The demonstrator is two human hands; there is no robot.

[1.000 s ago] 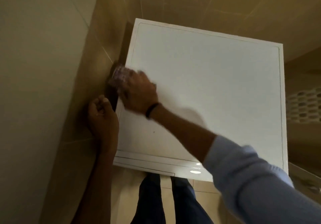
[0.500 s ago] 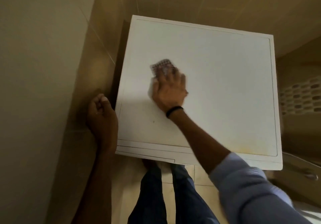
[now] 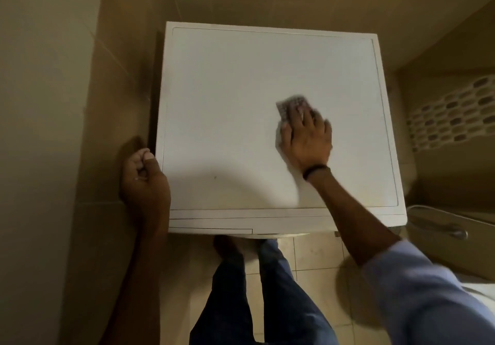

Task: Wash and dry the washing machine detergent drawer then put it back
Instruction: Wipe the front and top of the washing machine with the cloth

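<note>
Tile covers the wall [image 3: 53, 103] left of the left grip [image 3: 144, 181], which is curled into a fist with nothing seen inside it, knuckles against the wall and thumb side touching the washing machine [image 3: 241, 76] at its left edge. Just right of and below that fist, the detergent drawer [image 3: 211, 230] shows only as a narrow panel, flush in the machine's front left edge. Below it stand legs in dark trousers [image 3: 241, 291] on the tiled floor [image 3: 308, 253]. Further right, the right grip [image 3: 308, 135] lies flat, fingers straight, pressing a blurred checked cloth [image 3: 292, 105] onto the white machine top; the cloth pokes out past the fingertips. A dark wristband [image 3: 314, 170] circles that wrist. Well right of this grip stands a basket [image 3: 452, 114] with oval holes.
</note>
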